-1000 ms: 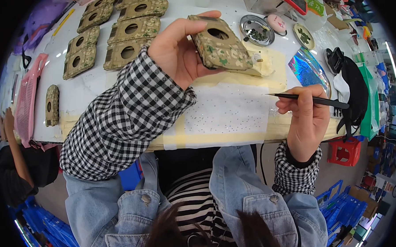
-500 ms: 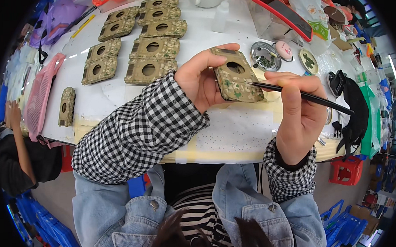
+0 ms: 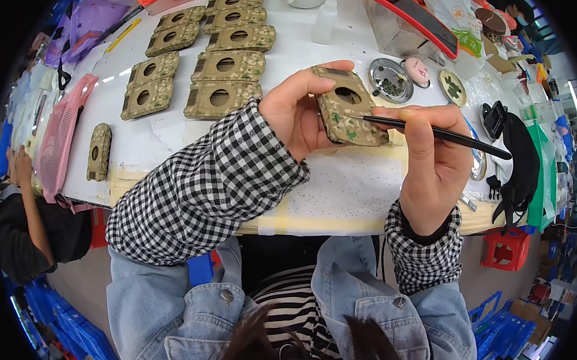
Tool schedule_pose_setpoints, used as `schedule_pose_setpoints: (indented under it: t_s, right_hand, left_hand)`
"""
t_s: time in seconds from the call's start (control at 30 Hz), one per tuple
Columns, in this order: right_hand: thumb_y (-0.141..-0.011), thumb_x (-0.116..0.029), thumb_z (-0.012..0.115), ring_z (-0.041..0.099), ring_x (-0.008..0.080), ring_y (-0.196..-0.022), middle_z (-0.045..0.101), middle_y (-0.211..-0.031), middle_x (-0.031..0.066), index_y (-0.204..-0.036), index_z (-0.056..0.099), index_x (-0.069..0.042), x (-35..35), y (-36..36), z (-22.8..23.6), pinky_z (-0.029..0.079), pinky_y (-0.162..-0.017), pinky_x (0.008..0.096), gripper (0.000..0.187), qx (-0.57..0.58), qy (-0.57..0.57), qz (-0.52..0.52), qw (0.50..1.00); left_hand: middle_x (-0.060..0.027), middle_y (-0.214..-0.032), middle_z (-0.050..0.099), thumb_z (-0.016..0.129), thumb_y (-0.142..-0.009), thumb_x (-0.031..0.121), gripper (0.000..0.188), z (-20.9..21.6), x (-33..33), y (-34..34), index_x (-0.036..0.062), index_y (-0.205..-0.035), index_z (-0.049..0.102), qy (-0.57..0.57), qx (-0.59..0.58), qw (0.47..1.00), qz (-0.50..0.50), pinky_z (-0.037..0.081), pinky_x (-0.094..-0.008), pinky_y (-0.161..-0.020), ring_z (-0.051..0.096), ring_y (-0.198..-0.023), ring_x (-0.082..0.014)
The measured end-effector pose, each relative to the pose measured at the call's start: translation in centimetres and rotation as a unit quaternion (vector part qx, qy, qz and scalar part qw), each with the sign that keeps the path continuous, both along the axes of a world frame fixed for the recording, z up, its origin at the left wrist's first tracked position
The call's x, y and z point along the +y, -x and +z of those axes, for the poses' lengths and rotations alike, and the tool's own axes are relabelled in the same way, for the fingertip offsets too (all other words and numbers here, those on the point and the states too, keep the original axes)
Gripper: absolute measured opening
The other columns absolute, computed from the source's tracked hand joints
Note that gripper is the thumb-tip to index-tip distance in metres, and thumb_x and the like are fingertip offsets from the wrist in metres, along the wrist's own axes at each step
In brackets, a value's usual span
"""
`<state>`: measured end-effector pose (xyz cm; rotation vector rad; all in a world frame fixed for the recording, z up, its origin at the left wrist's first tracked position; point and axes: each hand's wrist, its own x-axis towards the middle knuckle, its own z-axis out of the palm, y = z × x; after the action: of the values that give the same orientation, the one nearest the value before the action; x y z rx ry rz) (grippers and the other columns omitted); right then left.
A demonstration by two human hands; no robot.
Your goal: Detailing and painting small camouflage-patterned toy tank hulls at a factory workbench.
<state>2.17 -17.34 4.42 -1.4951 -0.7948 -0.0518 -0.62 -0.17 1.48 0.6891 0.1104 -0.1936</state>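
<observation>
A camouflage-patterned case [image 3: 350, 116] with a round hole is tilted in my left hand [image 3: 296, 112], the thumb on its upper edge and the fingers around its left side. My right hand [image 3: 432, 157] pinches a slim black pen-like tool [image 3: 447, 134] with a fine tip. That tip meets or hovers just over the case's face, below the hole; I cannot tell which. Green patches show near it. Beyond my right hand are a round metal dish [image 3: 380, 92] with dark green bits and a pale round lid [image 3: 451, 96] with green blotches.
Several similar cases [image 3: 225, 65] lie in rows at the back left; one narrow case [image 3: 98, 151] lies apart. A red-framed phone [image 3: 417, 20] rests on a clear box. A pink mesh basket [image 3: 61, 145] is at the left edge, near another person's hand [image 3: 22, 166]. Black straps [image 3: 520, 170] hang at the right.
Slight overall shift of the view. The tool's tip is still at the lower face of the case, and both hands keep their grips.
</observation>
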Motion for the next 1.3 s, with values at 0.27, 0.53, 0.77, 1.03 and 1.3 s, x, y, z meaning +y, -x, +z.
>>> schedule_pose_setpoints:
  t_s: [0.27, 0.53, 0.77, 1.03, 1.3]
  right_hand:
    - [-0.090, -0.007, 0.053, 0.058, 0.0107, -0.082, 0.063, -0.089, 0.0113, -0.092, 0.051, 0.003, -0.02, -0.19, -0.39, 0.045, -0.075, 0.0218, 0.010, 0.024, -0.043, 0.027, 0.998]
    - [-0.090, -0.007, 0.054, 0.057, 0.0098, -0.081, 0.063, -0.090, 0.0111, -0.092, 0.051, 0.003, -0.10, -0.25, -0.42, 0.044, -0.075, 0.0211, 0.010, 0.018, -0.034, 0.022, 0.999]
    - [-0.093, -0.016, 0.048, 0.063, 0.0216, -0.087, 0.063, -0.088, 0.0163, -0.090, 0.049, 0.001, -0.05, -0.03, -0.24, 0.047, -0.082, 0.0298, 0.018, -0.001, 0.006, -0.007, 1.000]
    - [-0.093, -0.017, 0.048, 0.063, 0.0214, -0.087, 0.063, -0.088, 0.0166, -0.089, 0.049, 0.001, -0.08, -0.09, -0.26, 0.047, -0.082, 0.0298, 0.018, -0.007, 0.010, -0.008, 1.000]
    - [-0.089, -0.007, 0.056, 0.057, 0.0104, -0.081, 0.062, -0.091, 0.0097, -0.093, 0.053, 0.003, -0.13, -0.29, -0.52, 0.044, -0.074, 0.0211, 0.012, -0.005, -0.023, 0.013, 1.000]
  left_hand:
    - [-0.0138, -0.115, 0.056, 0.039, -0.086, 0.023, 0.047, -0.12, 0.05, -0.05, 0.0063, -0.131, 0.038, -0.007, -0.006, 1.000, 0.002, 0.049, -0.0421, -0.088, 0.058, -0.103, -0.0262]
    - [-0.0141, -0.114, 0.056, 0.039, -0.087, 0.023, 0.047, -0.09, 0.06, -0.05, 0.0062, -0.131, 0.038, -0.005, -0.007, 1.000, 0.000, 0.049, -0.0426, -0.088, 0.058, -0.102, -0.0265]
    - [-0.0146, -0.113, 0.057, 0.039, -0.087, 0.024, 0.047, -0.01, 0.05, 0.00, 0.0061, -0.131, 0.038, -0.007, -0.008, 1.000, 0.001, 0.050, -0.0421, -0.087, 0.059, -0.102, -0.0264]
    - [-0.0139, -0.114, 0.057, 0.038, -0.087, 0.023, 0.047, 0.00, 0.02, 0.03, 0.0059, -0.131, 0.038, -0.004, -0.007, 1.000, 0.004, 0.049, -0.0417, -0.088, 0.058, -0.102, -0.0257]
    - [-0.0128, -0.114, 0.056, 0.038, -0.086, 0.023, 0.047, 0.09, 0.04, 0.06, 0.0062, -0.131, 0.038, -0.004, -0.005, 1.000, -0.002, 0.049, -0.0415, -0.089, 0.058, -0.103, -0.0252]
